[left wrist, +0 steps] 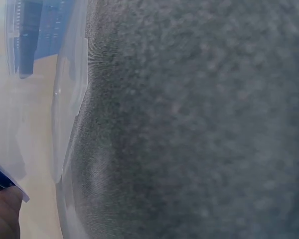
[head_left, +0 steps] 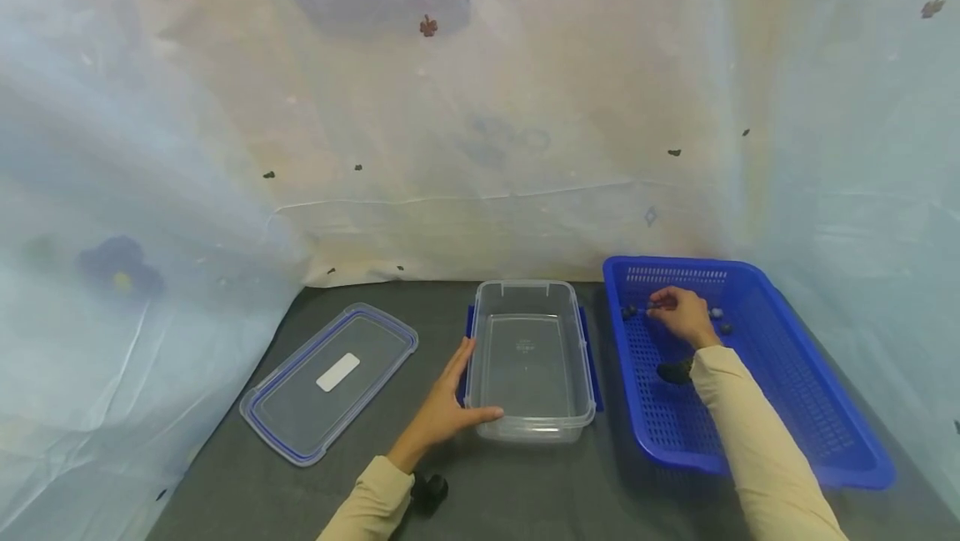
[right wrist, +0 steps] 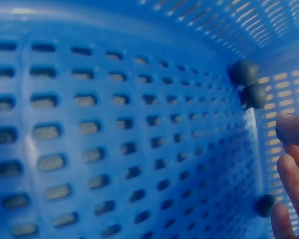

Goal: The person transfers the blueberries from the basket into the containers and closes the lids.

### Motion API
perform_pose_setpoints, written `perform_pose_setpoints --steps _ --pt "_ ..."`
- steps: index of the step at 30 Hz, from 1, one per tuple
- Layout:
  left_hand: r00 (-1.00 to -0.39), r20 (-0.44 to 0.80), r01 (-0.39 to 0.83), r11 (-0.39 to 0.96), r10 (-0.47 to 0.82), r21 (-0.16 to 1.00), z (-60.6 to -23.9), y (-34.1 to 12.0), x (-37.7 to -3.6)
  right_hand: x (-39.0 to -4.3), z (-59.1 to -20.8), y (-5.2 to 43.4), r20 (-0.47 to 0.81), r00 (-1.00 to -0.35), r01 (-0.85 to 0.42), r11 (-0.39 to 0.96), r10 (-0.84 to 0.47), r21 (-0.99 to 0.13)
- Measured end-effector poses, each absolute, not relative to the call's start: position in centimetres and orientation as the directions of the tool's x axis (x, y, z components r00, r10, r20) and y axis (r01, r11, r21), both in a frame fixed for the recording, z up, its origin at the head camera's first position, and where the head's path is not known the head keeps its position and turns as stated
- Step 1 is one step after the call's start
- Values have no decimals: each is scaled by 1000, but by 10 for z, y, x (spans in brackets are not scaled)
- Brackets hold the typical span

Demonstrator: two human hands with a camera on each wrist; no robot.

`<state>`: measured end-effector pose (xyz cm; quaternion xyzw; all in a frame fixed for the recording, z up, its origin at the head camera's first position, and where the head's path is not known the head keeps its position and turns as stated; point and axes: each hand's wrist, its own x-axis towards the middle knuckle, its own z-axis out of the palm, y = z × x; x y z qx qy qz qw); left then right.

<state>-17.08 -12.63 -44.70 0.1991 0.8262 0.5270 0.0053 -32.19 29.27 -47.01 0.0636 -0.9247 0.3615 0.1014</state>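
My left hand (head_left: 442,408) rests at the left side of a clear plastic container (head_left: 525,423), its fingers stretched along the wall and the thumb near the front corner. In the left wrist view, a fingertip (left wrist: 10,199) touches a blue latch flap (left wrist: 1,177). Inside a blue perforated basket (head_left: 817,408), my right hand (head_left: 681,318) pinches a small dark round thing (right wrist: 280,133), mostly hidden by the fingers. Other dark round pieces (right wrist: 245,72) lie in the basket around the hand; their material is hard to tell.
Left of the container lies a clear lid (head_left: 367,358) with a blue seal and a white label. Patterned sheeting (head_left: 480,107) hangs behind the dark grey table cloth (head_left: 540,491) and on both sides. The basket's raised rim (head_left: 637,433) stands close to the container's right latch.
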Motion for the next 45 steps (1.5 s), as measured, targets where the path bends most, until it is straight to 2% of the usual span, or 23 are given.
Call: perform_pose_setpoints --steps 8,24,45 --pt "-928 176 304 397 328 866 -483 -132 -191 -317 -454 286 322 -946 -252 697 -32 -671" --pt "-907 190 345 407 375 846 -480 -126 -194 -301 -406 260 392 -920 -296 642 7 -708" --pt "-907 218 344 334 361 878 -483 -117 -204 -289 -362 182 245 -950 -305 419 -191 -855"
